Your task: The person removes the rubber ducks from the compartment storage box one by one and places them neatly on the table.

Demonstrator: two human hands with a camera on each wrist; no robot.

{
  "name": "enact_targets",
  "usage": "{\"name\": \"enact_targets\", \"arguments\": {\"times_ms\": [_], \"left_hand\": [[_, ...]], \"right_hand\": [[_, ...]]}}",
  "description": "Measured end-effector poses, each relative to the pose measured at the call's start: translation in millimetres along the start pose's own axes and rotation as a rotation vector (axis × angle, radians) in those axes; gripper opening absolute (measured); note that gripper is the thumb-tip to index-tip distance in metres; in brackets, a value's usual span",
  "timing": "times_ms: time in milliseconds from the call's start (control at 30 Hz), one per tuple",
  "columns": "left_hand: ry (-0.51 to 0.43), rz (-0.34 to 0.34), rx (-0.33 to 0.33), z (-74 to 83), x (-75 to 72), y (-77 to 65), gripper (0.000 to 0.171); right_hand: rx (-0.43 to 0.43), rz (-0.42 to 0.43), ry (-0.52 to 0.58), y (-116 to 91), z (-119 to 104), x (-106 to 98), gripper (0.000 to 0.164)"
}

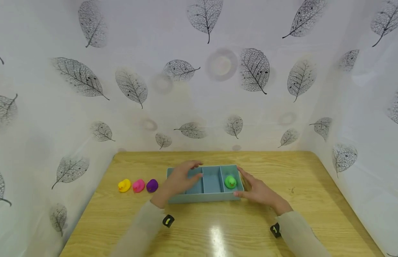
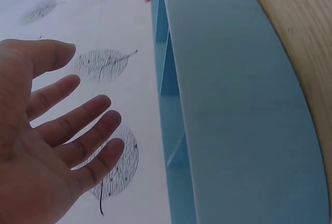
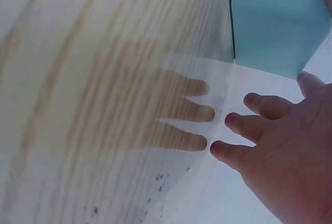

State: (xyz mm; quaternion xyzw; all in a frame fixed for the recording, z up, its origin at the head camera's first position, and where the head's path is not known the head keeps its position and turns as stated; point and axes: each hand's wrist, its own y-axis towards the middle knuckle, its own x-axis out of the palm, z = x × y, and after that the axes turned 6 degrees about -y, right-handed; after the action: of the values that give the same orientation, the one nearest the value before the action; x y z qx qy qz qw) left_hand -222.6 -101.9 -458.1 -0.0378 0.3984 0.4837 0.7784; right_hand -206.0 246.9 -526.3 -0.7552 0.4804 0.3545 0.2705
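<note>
A light-blue compartment box (image 1: 205,197) lies on the table. A green rubber duck (image 1: 230,182) sits in its right-end compartment. My right hand (image 1: 259,191) holds the box's right end, thumb at the front corner and index finger at the back; the other fingers are spread off it in the right wrist view. Over the box's left part hovers my left hand (image 1: 179,181), hiding some of the compartments. Its fingers are relaxed and apart, with nothing in them, as the left wrist view shows. Yellow (image 1: 124,185), pink (image 1: 139,186) and purple (image 1: 152,185) rubber ducks stand in a row left of the box.
The wooden table (image 1: 302,171) reaches back to a pale cloth (image 1: 212,100) with a leaf print, which also hangs along both sides. A black wrist strap (image 1: 168,221) shows at my left sleeve and another (image 1: 275,230) at the right.
</note>
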Motion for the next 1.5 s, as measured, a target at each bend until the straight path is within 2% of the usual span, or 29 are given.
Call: {"name": "enact_targets", "arguments": {"times_ms": [133,367,667,967,1233,1500], "left_hand": [[-0.022,-0.078,0.006,10.5,13.9,13.5,0.043],[-0.035,-0.179,-0.052,17.5,34.9,30.8,0.047],[0.009,-0.209,-0.07,16.7,55.2,43.8,0.046],[0.046,-0.256,-0.113,21.3,68.4,55.1,0.048],[0.116,-0.285,-0.106,12.1,85.0,61.4,0.047],[0.174,-0.336,-0.165,11.8,92.0,68.4,0.049]], "right_hand": [[0.016,0.002,-0.001,-0.3,-0.1,0.4,0.106],[0.035,-0.001,0.009,0.4,-0.5,-1.3,0.107],[0.038,-0.02,0.013,2.2,-0.6,-2.3,0.106],[0.05,-0.025,0.032,1.4,-2.5,-2.9,0.106],[0.047,-0.027,0.031,-0.7,-1.7,-1.6,0.106],[0.054,-0.041,0.049,-1.1,-0.9,-0.8,0.104]]}}
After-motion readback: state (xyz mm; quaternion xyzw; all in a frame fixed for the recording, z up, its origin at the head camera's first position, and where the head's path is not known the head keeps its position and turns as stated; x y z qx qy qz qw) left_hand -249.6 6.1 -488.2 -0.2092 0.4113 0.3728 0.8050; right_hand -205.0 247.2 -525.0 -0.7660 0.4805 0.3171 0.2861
